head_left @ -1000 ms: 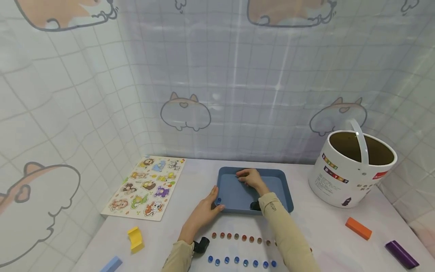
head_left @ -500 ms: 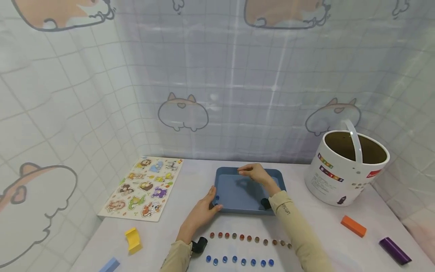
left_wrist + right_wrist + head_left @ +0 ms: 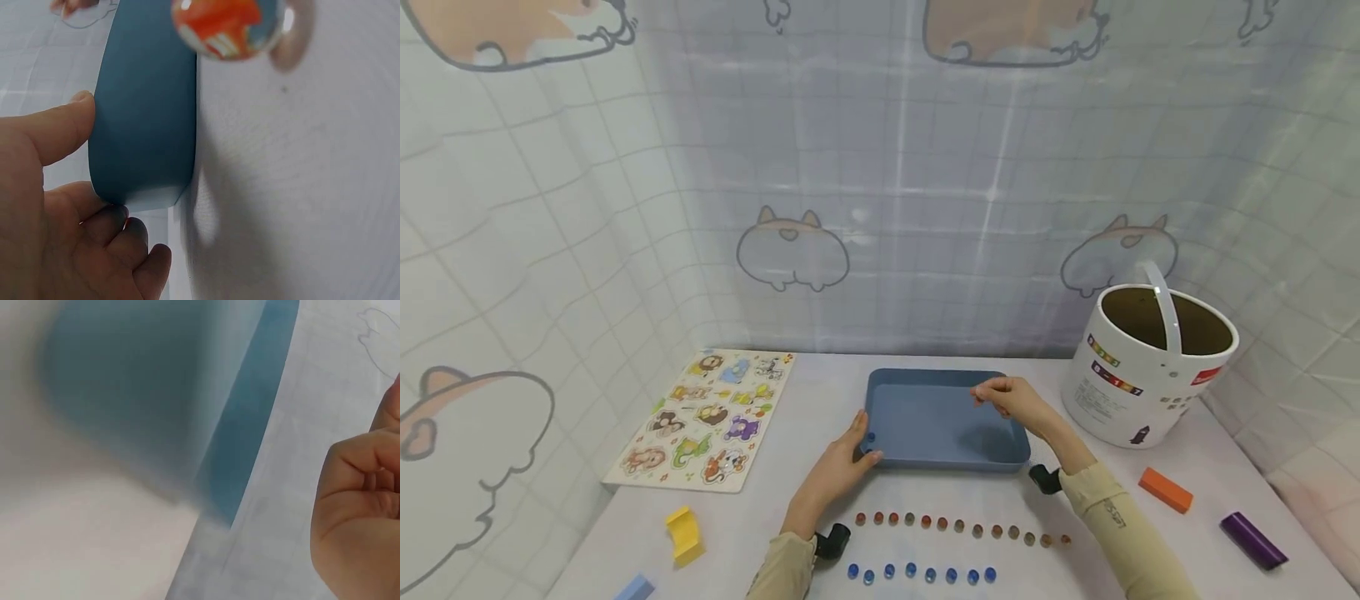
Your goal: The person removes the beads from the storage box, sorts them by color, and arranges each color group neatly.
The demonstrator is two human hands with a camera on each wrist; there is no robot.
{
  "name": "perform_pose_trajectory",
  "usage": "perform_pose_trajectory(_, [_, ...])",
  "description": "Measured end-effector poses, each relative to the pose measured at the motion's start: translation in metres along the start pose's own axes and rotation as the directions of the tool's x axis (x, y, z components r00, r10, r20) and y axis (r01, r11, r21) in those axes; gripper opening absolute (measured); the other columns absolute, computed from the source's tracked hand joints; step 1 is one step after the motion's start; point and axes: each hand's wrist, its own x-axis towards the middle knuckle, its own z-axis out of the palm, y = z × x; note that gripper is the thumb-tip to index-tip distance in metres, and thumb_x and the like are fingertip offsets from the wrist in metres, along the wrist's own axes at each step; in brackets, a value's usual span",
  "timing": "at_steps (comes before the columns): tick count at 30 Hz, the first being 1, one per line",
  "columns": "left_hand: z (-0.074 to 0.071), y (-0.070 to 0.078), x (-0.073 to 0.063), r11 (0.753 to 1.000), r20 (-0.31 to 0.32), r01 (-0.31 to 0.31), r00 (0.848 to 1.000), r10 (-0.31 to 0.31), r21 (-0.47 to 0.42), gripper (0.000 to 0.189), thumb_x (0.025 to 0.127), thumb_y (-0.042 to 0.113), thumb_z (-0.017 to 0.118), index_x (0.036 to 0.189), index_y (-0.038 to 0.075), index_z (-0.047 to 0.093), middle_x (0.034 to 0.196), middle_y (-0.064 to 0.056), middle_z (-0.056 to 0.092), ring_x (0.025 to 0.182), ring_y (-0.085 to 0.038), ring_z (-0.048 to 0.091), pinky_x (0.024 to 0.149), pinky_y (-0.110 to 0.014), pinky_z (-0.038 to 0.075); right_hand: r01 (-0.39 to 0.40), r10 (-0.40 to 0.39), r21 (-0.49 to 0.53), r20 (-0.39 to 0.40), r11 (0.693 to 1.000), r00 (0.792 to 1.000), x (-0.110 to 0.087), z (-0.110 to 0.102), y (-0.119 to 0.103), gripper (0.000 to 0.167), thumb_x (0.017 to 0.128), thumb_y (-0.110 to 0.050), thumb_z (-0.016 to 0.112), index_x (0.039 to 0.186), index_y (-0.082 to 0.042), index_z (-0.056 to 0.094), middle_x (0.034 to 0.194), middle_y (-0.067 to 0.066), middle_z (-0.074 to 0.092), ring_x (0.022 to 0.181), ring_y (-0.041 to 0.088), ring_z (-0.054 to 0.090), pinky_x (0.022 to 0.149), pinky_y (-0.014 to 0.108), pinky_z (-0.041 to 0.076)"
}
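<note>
My left hand (image 3: 835, 468) holds the front-left corner of the shallow blue tray (image 3: 940, 463). In the left wrist view, the thumb presses the tray's rim while the other fingers curl by its corner. A dark blue marble (image 3: 871, 437) lies in the tray beside that hand. My right hand (image 3: 1017, 403) is raised above the tray's right side. Its thumb and fingertips pinch together around what looks like a small reddish marble, mostly hidden. The right wrist view cuts off those fingertips. In front of the tray lie a row of reddish and greenish marbles (image 3: 926, 522) and a row of blue marbles (image 3: 930, 575).
To the right stands a white bucket (image 3: 1105, 400) with a handle. An orange block (image 3: 1165, 490) and a purple block (image 3: 1253, 541) lie before it. On the left are an animal puzzle board (image 3: 700, 421), a yellow block (image 3: 685, 536) and a light blue block (image 3: 636, 588).
My right hand has risen from the tray's back left and moved right, uncovering more of the reddish row. My left hand keeps its hold on the tray. The head view has shifted slightly.
</note>
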Motion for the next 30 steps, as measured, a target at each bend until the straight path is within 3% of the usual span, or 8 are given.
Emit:
perform_pose_trajectory(2, [0.000, 0.000, -0.001, 1.000, -0.003, 0.000, 1.000, 0.000, -0.002, 0.076, 0.097, 0.036, 0.057, 0.151, -0.004, 0.023, 0.160, -0.020, 0.020, 0.146, -0.037, 0.025, 0.119, -0.051, 0.026, 0.001, -0.001, 0.007, 0.012, 1.000, 1.000, -0.019, -0.006, 0.007, 0.047, 0.097, -0.032, 0.058, 0.121, 0.009, 0.061, 0.113, 0.019, 0.069, 0.058, 0.009, 0.038, 0.058, 0.030, 0.037])
perform_pose_trajectory(5, [0.001, 0.000, -0.001, 1.000, -0.004, 0.003, 1.000, -0.003, -0.007, 0.076, 0.096, 0.036, 0.058, 0.152, -0.003, 0.022, 0.160, -0.020, 0.020, 0.146, -0.037, 0.026, 0.118, -0.052, 0.026, 0.002, -0.002, -0.004, 0.027, 1.000, 1.000, -0.047, -0.016, 0.016, 0.044, 0.096, -0.027, 0.061, 0.118, 0.012, 0.060, 0.099, 0.005, 0.071, 0.060, 0.008, 0.041, 0.057, 0.029, 0.038])
perform_pose_trajectory(8, [0.002, 0.000, -0.002, 1.000, -0.009, -0.016, 1.000, 0.016, -0.001, 0.077, 0.096, 0.036, 0.058, 0.151, -0.004, 0.023, 0.159, -0.023, 0.022, 0.145, -0.039, 0.027, 0.117, -0.054, 0.027, -0.049, 0.049, -0.013, 0.042, 0.999, 0.998, -0.077, -0.025, 0.025, 0.041, 0.094, -0.024, 0.064, 0.115, 0.011, 0.062, 0.090, -0.007, 0.067, 0.069, 0.007, 0.047, 0.060, 0.025, 0.040])
perform_pose_trajectory(12, [0.003, 0.000, -0.002, 0.999, -0.016, -0.043, 0.999, 0.043, 0.021, 0.076, 0.097, 0.037, 0.056, 0.150, -0.006, 0.023, 0.157, -0.026, 0.023, 0.143, -0.043, 0.029, 0.115, -0.054, 0.029, -0.130, 0.133, -0.049, 0.063, 0.990, 0.989, -0.113, -0.031, 0.042, 0.039, 0.091, -0.024, 0.067, 0.112, 0.008, 0.063, 0.099, 0.001, 0.068, 0.081, 0.010, 0.052, 0.069, 0.027, 0.046])
perform_pose_trajectory(17, [0.002, 0.000, 0.000, 1.000, -0.004, -0.011, 1.000, 0.011, -0.009, 0.076, 0.096, 0.035, 0.058, 0.151, -0.004, 0.022, 0.159, -0.022, 0.021, 0.145, -0.038, 0.027, 0.118, -0.053, 0.027, -0.245, 0.248, -0.058, 0.068, 0.968, 0.966, -0.148, -0.034, 0.066, 0.038, 0.089, -0.028, 0.070, 0.110, 0.004, 0.067, 0.103, 0.004, 0.069, 0.084, 0.012, 0.053, 0.071, 0.027, 0.049])
perform_pose_trajectory(24, [0.001, 0.001, 0.000, 1.000, -0.003, 0.012, 1.000, -0.012, -0.011, 0.076, 0.096, 0.035, 0.059, 0.152, -0.002, 0.022, 0.160, -0.020, 0.020, 0.147, -0.036, 0.024, 0.119, -0.050, 0.025, -0.255, 0.254, 0.000, 0.094, 0.967, 0.963, -0.175, -0.033, 0.085, 0.038, 0.089, -0.023, 0.070, 0.112, 0.008, 0.064, 0.103, 0.003, 0.070, 0.079, 0.009, 0.053, 0.067, 0.023, 0.050])
perform_pose_trajectory(30, [0.000, 0.004, -0.001, 0.999, -0.008, 0.032, 0.999, -0.032, -0.021, 0.076, 0.096, 0.036, 0.058, 0.152, -0.001, 0.022, 0.160, -0.018, 0.020, 0.147, -0.034, 0.024, 0.120, -0.050, 0.025, -0.216, 0.218, -0.039, 0.051, 0.976, 0.975, -0.179, -0.021, 0.089, 0.033, 0.084, -0.016, 0.073, 0.109, 0.004, 0.068, 0.102, 0.007, 0.069, 0.073, 0.005, 0.045, 0.058, 0.020, 0.038])
